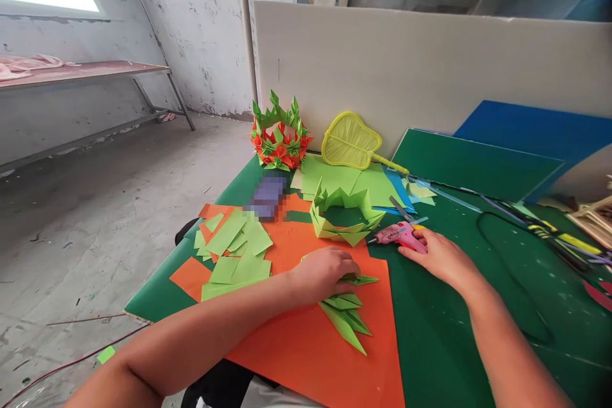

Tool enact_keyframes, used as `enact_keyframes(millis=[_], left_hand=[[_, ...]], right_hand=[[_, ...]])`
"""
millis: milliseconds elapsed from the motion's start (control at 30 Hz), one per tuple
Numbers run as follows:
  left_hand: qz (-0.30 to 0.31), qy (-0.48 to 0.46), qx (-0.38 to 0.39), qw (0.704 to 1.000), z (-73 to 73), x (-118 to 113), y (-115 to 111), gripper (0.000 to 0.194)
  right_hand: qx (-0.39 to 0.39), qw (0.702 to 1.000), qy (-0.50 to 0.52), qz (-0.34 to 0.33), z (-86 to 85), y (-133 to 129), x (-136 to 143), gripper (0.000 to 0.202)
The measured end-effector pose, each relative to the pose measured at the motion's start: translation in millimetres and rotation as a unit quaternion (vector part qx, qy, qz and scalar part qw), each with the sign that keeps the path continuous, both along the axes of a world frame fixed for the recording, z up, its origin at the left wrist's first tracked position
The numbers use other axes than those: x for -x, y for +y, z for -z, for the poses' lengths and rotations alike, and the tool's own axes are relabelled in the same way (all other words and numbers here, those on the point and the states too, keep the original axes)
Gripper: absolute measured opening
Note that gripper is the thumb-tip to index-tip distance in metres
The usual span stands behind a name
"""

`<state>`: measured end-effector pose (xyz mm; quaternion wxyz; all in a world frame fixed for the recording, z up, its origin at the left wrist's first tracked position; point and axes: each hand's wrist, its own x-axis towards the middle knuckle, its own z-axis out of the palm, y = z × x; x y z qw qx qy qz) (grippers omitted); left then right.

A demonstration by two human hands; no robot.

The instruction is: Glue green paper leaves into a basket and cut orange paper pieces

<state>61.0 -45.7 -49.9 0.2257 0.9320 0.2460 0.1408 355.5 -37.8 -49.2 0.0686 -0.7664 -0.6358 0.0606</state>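
Observation:
My left hand (325,273) is closed over folded green paper pieces (345,322), whose pointed ends fan out to the right and below on an orange sheet (329,357). My right hand (430,255) is wrapped round the handle of a pink glue gun (394,234), which lies low over the green table with its nozzle to the left. Just beyond my hands a ring of folded light green paper (347,217) stands on the sheets.
Cut green paper pieces (239,236) lie at the left by a blurred dark phone (270,196). Behind are a red and green paper crown (280,140), a yellow fan (352,140) and scissors (401,207). A black cable (507,287) curves at the right.

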Motion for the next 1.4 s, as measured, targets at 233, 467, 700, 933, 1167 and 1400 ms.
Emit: enact_keyframes(millis=[233, 467, 700, 933, 1167, 1400], left_hand=[[-0.048, 0.005, 0.035, 0.998, -0.9, 0.2, -3.2, 0.038], [-0.048, -0.121, 0.101, 0.986, -11.2, 1.6, -0.7, 0.024], [-0.022, -0.197, -0.043, 0.979, -15.3, 13.2, 6.1, 0.011], [-0.038, -0.115, -0.13, 0.984, -18.1, 20.8, 14.1, 0.014], [-0.043, -0.157, -0.123, 0.979, -18.6, 21.7, 14.7, 0.012], [-0.049, -0.184, -0.099, 0.977, -17.1, 22.3, 14.8, 0.009]], right_hand=[[-0.037, 0.999, -0.003, 0.025, -12.7, -7.1, 1.6, 0.051], [-0.068, 0.994, 0.081, 0.029, -32.1, -14.8, -3.6, 0.041], [-0.186, 0.973, 0.124, -0.056, -40.5, -22.9, 19.7, 0.036], [-0.239, 0.958, 0.065, -0.147, -44.1, -29.4, 41.7, 0.026], [-0.245, 0.952, 0.054, -0.175, -43.0, -28.8, 43.2, 0.014], [-0.237, 0.953, 0.063, -0.179, -39.5, -27.5, 37.9, 0.016]])
